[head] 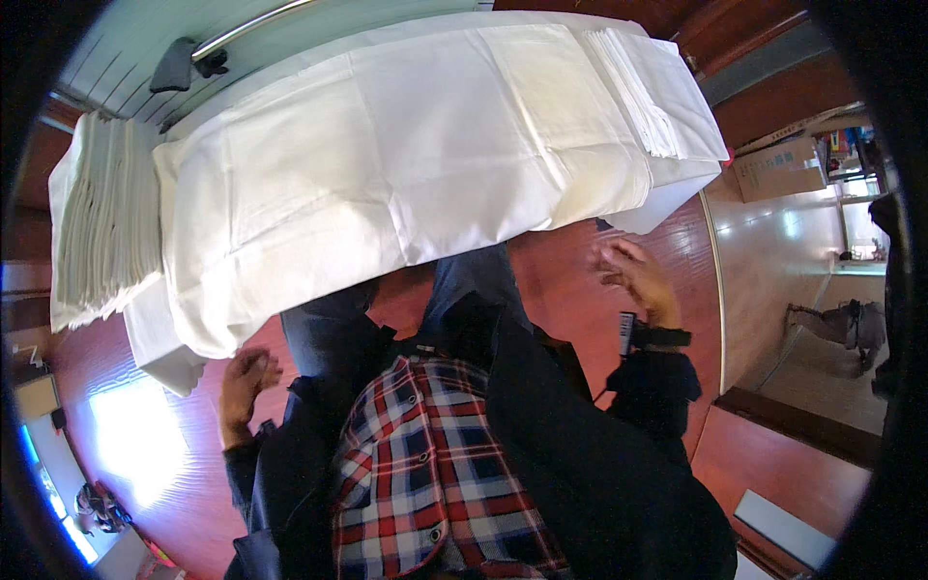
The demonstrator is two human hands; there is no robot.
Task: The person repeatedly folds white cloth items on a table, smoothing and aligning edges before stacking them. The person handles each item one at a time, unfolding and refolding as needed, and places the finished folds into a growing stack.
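Observation:
A long table or board in front of me is draped with white cloth, creased, with its near edge hanging over my knees. On its left end lies a thick stack of folded white cloths; a smaller folded stack lies at the right end. My left hand hovers just below the near left edge of the cloth, fingers slightly curled, holding nothing. My right hand, blurred, is in the air below the right part of the cloth, fingers apart and empty.
A metal rail runs along the pale panel behind the cloth. At the right stand a cardboard box and, lower down, a dark raised sill. An animal, seemingly a dog, is on the floor beyond. Reddish flooring surrounds my legs.

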